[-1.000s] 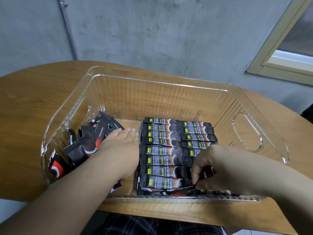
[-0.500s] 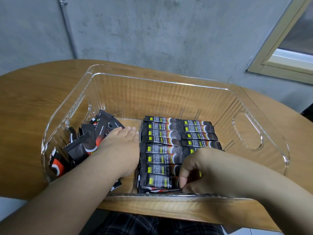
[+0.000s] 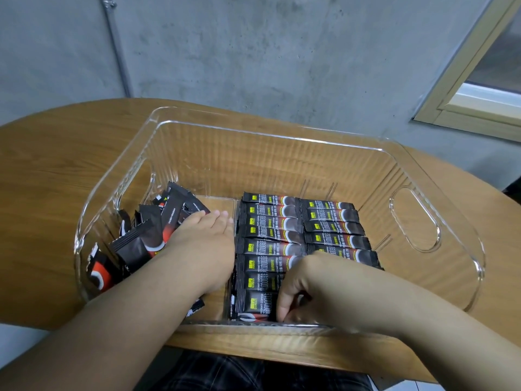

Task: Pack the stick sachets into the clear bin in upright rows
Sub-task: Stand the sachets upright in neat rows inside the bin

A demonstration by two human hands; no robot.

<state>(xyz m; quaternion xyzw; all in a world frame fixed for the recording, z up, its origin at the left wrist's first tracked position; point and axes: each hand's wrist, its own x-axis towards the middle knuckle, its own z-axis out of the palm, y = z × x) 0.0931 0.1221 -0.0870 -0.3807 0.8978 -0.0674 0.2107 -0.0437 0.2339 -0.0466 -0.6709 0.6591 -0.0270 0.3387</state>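
A clear bin [image 3: 270,142] sits on the wooden table. Inside it, black stick sachets lie in two neat rows [image 3: 282,232] across the middle and right. A loose heap of black and red sachets [image 3: 141,235] leans against the bin's left wall. My left hand [image 3: 205,244] lies flat with straight fingers between the heap and the rows, its edge against the left row. My right hand [image 3: 304,289] is curled at the near end of the rows, fingertips pinching the nearest sachet [image 3: 253,303] by the bin's front wall.
The wooden table [image 3: 56,165] has a rounded far edge against a grey concrete wall. A window frame [image 3: 479,94] is at the upper right. The bin's right part, near its handle cutout [image 3: 414,218], holds no sachets.
My right hand has moved left along the near end of the rows, onto the left row's nearest sachet. My left hand has stayed put.
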